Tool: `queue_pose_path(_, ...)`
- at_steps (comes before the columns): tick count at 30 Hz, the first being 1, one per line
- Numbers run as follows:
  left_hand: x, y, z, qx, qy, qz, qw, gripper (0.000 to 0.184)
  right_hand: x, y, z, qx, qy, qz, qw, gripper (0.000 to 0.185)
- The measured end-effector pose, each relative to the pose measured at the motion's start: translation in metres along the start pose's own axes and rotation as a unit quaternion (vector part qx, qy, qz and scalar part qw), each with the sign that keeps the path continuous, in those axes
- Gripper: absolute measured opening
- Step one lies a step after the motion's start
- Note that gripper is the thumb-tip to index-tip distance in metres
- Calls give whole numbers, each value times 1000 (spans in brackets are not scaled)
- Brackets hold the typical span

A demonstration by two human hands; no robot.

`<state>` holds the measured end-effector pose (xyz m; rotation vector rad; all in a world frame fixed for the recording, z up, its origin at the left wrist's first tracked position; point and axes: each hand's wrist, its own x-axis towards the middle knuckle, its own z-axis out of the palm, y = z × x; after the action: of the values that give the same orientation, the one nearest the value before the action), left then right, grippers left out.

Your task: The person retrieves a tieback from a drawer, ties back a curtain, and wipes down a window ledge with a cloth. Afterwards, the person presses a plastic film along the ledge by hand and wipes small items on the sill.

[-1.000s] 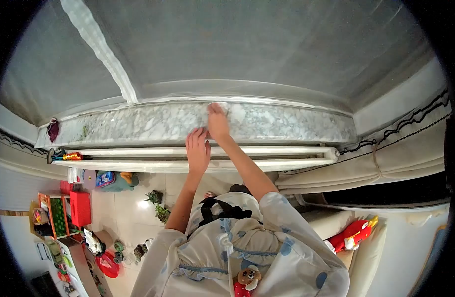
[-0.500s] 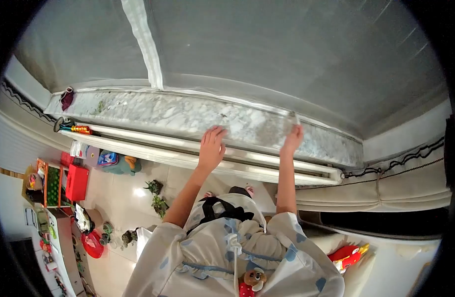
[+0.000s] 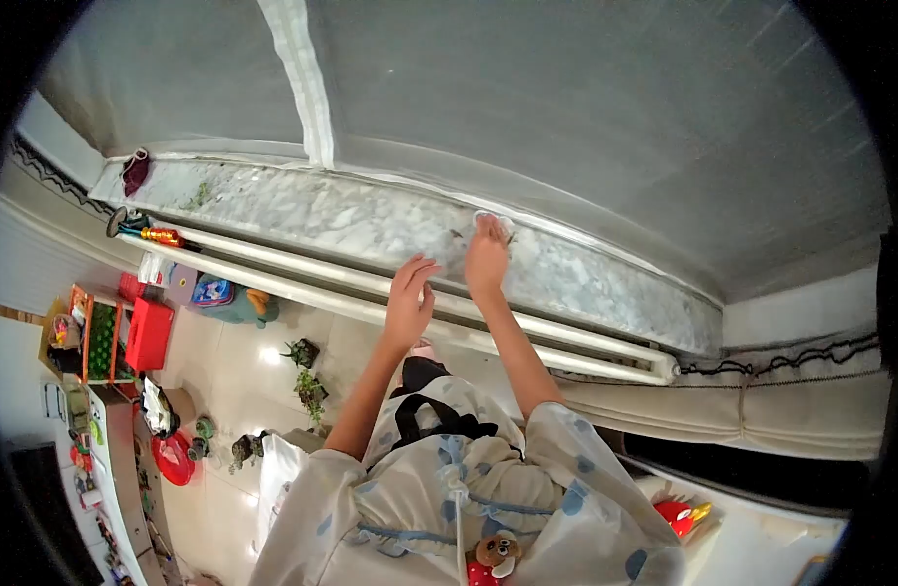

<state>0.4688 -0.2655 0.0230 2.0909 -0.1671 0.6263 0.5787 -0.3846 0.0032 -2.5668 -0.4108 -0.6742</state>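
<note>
My right hand [image 3: 486, 256] presses a small white wad [image 3: 481, 215], which looks like a wipe or tissue, onto the marble windowsill [image 3: 361, 217] near the window frame. Only the wad's edge shows past my fingers. Dark specks of dirt [image 3: 457, 234] lie on the stone beside that hand. My left hand [image 3: 410, 298] hovers over the sill's front edge and the radiator [image 3: 556, 320], thumb and fingers loosely apart, with nothing in it.
A dark red cloth item [image 3: 135, 172] and green plant bits [image 3: 199, 195] lie at the sill's left end. An orange-handled tool [image 3: 162, 235] rests on the radiator. Potted plants [image 3: 312, 396] and a red box [image 3: 150, 333] stand on the floor. A curtain [image 3: 762, 415] hangs at right.
My right hand has swept left along the sill with the white wad, ending near the window frame. My left hand has shifted slightly left and down. The view has turned a little.
</note>
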Motion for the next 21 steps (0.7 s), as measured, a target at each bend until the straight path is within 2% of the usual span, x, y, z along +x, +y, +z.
queue_pose_path(1,-2,2,-7,19,29,-16,999,37,2,-13,1,5,-2,-9,1000,29)
queue_pose_path(3,-7,-1,-20,25,54,-35,998,34,2,-41,17,-12,-26,-19,999,32)
queue_pose_path(5,-7,-4,-35,23,86,-73,993,33,9,-66,35,48,-54,-50,996,34)
queue_pose_path(8,-4,-13,-54,56,114,-89,988,33,26,-105,56,84,-76,-33,993,32)
queue_pose_path(13,6,-26,-76,77,153,-146,974,30,49,-145,83,150,-58,-71,985,25)
queue_pose_path(15,13,-30,-80,79,159,-155,972,28,55,-154,82,258,-176,-14,950,21)
queue_pose_path(17,20,-35,-84,76,180,-126,973,27,58,-154,83,294,-173,14,940,19)
queue_pose_path(18,23,-36,-86,67,182,-125,973,26,58,-149,83,362,-144,68,919,21)
queue_pose_path(19,26,-40,-88,65,180,-125,973,26,59,-143,82,426,-112,121,889,23)
queue_pose_path(20,29,-45,-90,62,181,-117,974,26,61,-136,70,497,-200,247,808,22)
queue_pose_path(21,31,-49,-93,60,180,-108,976,26,61,-131,53,540,-197,323,751,22)
